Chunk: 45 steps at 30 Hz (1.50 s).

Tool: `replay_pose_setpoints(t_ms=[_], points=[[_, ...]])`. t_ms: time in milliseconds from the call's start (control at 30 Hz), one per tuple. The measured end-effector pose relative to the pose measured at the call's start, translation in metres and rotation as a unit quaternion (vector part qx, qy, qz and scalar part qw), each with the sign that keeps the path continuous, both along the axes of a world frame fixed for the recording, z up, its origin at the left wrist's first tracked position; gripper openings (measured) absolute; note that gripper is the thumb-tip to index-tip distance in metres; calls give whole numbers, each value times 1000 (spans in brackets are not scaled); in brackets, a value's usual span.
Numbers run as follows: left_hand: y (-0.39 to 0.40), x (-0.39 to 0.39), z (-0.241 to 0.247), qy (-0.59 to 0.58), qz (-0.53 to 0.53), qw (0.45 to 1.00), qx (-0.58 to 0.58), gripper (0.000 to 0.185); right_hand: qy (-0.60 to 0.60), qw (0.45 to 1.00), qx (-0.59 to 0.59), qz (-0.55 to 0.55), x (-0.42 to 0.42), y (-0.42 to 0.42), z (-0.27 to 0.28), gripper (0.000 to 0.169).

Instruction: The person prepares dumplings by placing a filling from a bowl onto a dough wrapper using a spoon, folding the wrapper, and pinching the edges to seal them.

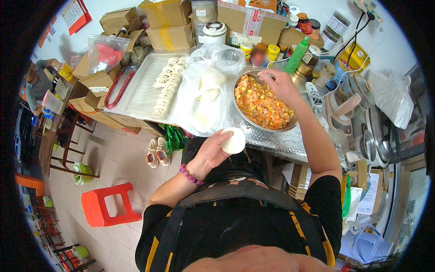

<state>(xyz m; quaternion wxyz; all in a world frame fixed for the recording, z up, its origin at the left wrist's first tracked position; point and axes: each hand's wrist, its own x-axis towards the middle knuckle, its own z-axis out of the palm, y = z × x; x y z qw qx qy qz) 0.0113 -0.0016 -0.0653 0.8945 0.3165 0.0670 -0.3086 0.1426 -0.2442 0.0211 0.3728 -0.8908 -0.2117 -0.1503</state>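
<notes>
My left hand (211, 150) holds a round white dumpling wrapper (233, 141) in front of the table's edge. Over the upper rim of a metal bowl, my right hand (276, 81) is bent with its fingers close together; whether it grips a utensil is hard to make out. Orange and yellow chopped filling (261, 103) fills much of the bowl (249, 123). Left of the bowl, more pale wrappers (208, 93) lie on a clear plastic bag (190, 117). Rows of folded dumplings (166, 90) sit along the right side of a translucent tray (136, 86).
Cardboard boxes (170, 35) and jars stand along the back. A green bottle (298, 54), a kitchen scale (340, 117) and a glass pot (353, 90) are at the right. A red stool (102, 207) and shoes (158, 154) are on the floor. Another person (42, 80) is at far left.
</notes>
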Motion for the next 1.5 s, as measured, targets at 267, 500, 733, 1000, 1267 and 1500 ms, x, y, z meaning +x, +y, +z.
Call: replay_pose_setpoints(t_ms=[267, 500, 733, 1000, 1267, 1500], points=[[1, -2, 2, 17, 23, 1000, -1, 30, -116, 966, -186, 138, -62, -1, 13, 18], [-3, -1, 0, 8, 12, 999, -31, 33, -164, 954, -206, 145, -91, -9, 10, 19], [-7, 1, 7, 3, -3, 999, -40, 33, -267, 929, -202, 157, -73, 16, 16, 20], [-1, 0, 15, 22, 61, 998, -4, 31, -170, 922, -274, 216, -119, 12, 13, 21], [-22, 6, 13, 73, 73, 992, -69, 33, -132, 981, -126, 63, -137, -15, -1, 17], [-34, 5, 18, 69, 81, 993, -50, 29, -140, 989, -13, -40, -133, -17, -25, 14]])
